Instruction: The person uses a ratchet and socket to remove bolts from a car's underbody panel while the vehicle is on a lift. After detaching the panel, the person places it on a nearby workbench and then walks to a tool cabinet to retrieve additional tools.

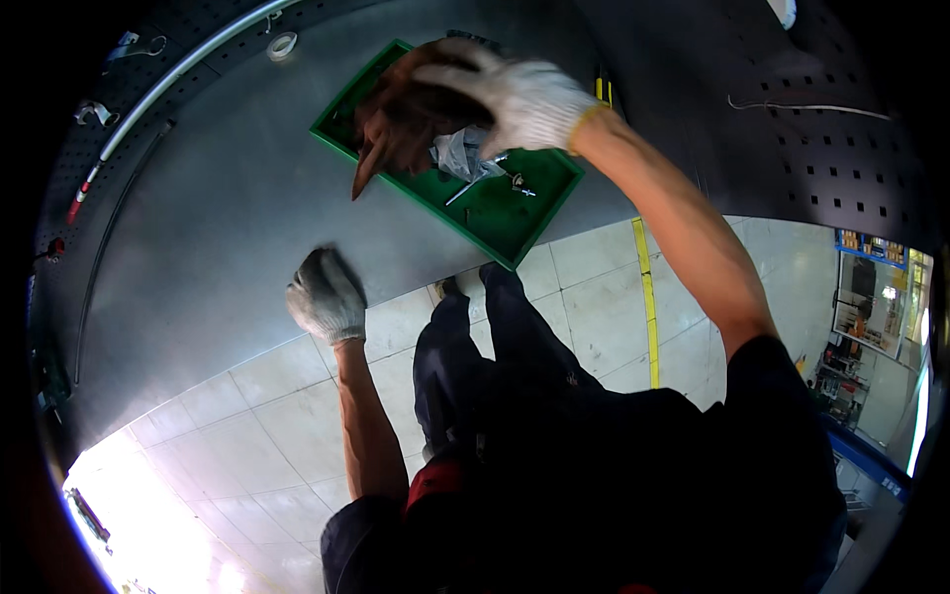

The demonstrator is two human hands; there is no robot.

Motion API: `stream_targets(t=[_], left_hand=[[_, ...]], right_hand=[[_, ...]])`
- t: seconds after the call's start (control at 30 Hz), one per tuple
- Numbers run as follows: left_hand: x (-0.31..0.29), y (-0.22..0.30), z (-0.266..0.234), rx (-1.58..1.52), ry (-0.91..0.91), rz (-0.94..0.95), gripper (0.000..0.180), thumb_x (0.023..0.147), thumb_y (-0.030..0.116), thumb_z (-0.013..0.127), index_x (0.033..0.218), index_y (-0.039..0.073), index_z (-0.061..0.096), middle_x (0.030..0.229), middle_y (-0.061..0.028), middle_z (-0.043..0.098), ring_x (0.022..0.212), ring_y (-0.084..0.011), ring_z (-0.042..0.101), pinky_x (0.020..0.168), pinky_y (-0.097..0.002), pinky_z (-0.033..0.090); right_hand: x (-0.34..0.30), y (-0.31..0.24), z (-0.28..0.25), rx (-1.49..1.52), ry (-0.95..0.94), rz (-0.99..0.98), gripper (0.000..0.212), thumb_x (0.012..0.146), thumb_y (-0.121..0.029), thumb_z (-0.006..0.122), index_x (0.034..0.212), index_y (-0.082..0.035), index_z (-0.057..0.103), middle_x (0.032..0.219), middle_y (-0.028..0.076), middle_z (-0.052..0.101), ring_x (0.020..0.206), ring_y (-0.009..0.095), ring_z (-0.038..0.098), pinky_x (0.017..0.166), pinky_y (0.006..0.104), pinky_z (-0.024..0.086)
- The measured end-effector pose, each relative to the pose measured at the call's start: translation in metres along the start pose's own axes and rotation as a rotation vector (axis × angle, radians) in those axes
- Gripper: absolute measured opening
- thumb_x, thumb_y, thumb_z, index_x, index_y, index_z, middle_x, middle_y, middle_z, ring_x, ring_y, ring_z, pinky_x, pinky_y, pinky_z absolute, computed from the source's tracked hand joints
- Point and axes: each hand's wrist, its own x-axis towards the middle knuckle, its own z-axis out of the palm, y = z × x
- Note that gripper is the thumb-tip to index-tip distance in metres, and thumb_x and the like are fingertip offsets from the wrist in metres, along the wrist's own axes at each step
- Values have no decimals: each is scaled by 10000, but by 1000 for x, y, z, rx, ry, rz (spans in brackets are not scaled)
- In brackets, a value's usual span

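**Held Right Hand over Brown Cloth in Green Tray, Rested Left on Bench**

Stretched the right hand [526, 102], in a white knitted glove with a yellow cuff, across the green tray [510, 223] from the right. Spread fingers and thumb somewhat apart, with fingertips blurred against the brown cloth [388, 129]. Could not tell whether pinching the cloth or only touching it. Saw the cloth bunched in the tray's far-left part, with one pointed corner hanging out over the near-left rim. Found a clear plastic bag [458, 158] just below the hand, and beside it on the tray floor a thin metal rod [463, 191] and small metal parts [519, 183].

Rested the left hand [327, 295], in a greyish-white glove, on the bench [218, 198] at its front edge, left of the tray and well apart from it. Pressed its fingers together; could not tell, from the back of the glove, whether curled underneath. Noted farther off a roll of white tape [282, 46] and a long silver tube [145, 102].
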Motion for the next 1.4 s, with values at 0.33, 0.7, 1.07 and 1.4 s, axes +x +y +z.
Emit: stream_targets(t=[0.33,0.7,1.07,1.4], left_hand=[[2,4,2,68,-93,-82,229,968,250,585,1000,101,756,960,-131,726,865,-348,661,786,-457,510],[6,7,0,203,23,114,163,894,223,598,914,128,730,824,-108,696,680,-350,634,608,-460,468],[-5,-4,9,152,25,13,175,955,225,595,1009,119,724,947,-116,709,819,-349,627,753,-466,464],[-4,-5,13,167,42,12,172,952,239,595,981,124,720,939,-113,703,818,-353,624,748,-468,468]], right_hand=[[60,20,63,246,-53,-72,520,786,-145,712,1297,-204,633,1308,111,587,1150,344,626,1004,417,517],[4,110,-2,1353,200,345,528,839,-87,661,1353,-7,572,1267,134,653,1121,242,654,991,337,523],[-50,148,-2,1568,428,560,584,849,-74,680,1407,2,525,1245,110,654,1089,207,657,930,319,546],[-55,147,10,1619,442,672,601,847,-93,710,1407,13,518,1237,121,648,1079,218,659,917,335,553]])
